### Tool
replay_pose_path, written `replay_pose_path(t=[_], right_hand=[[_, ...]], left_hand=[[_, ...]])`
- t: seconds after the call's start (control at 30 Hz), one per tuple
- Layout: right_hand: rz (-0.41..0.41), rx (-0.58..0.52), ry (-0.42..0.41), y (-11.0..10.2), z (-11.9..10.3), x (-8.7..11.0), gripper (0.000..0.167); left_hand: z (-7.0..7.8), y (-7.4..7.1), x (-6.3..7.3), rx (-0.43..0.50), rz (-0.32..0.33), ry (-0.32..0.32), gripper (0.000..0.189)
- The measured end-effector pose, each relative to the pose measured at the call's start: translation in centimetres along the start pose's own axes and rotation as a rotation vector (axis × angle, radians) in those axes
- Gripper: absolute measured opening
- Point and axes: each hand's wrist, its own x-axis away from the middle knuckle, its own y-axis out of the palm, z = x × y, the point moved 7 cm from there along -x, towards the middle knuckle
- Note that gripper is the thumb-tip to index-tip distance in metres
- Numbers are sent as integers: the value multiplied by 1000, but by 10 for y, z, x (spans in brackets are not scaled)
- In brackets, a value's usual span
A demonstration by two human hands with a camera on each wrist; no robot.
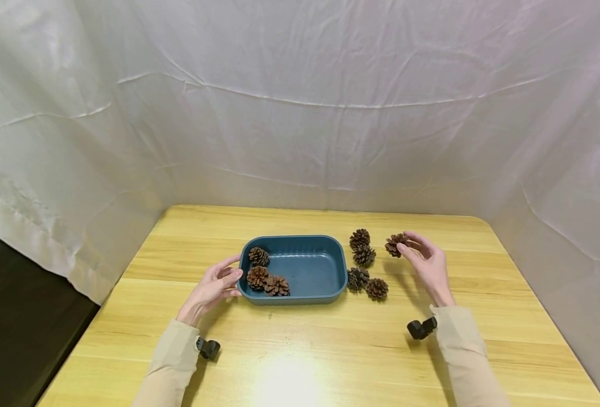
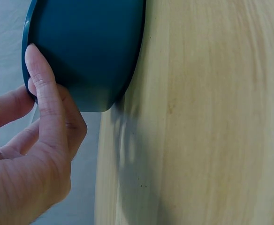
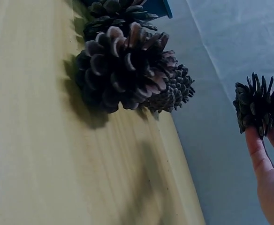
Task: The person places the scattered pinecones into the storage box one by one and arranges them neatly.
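Observation:
A dark blue rectangular box (image 1: 305, 271) with rounded corners stands on the table with three brown pine cones at its left end. My left hand (image 1: 217, 286) holds the box by its left end, and in the left wrist view one digit lies over the rim (image 2: 26, 33). On the right, my right hand (image 1: 429, 265) pinches a pine cone (image 1: 395, 245) between thumb and fingers. That pine cone (image 3: 256, 103) is up off the table in the right wrist view, its scales spread wide.
Several more pine cones lie between the box and my right hand, among them one at the back (image 1: 359, 239) and one at the front (image 1: 377, 289). The wooden table (image 1: 300, 339) ends at a pale hanging cloth (image 1: 300, 141) behind and at the sides.

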Motion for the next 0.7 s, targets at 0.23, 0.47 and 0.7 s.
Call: replay_pose_path(t=[0.23,0.47,0.7], right_hand=[[-49,31,-16,8,-7,-9,56],[-92,3,-57,15,-16,-16,55],[-114,25,-28,22,-22,-21,55]], left_hand=[[0,0,1,-12,-1,1,63],[1,0,1,-12,0,-2,64],[0,0,1,-8,5,-2,64]])
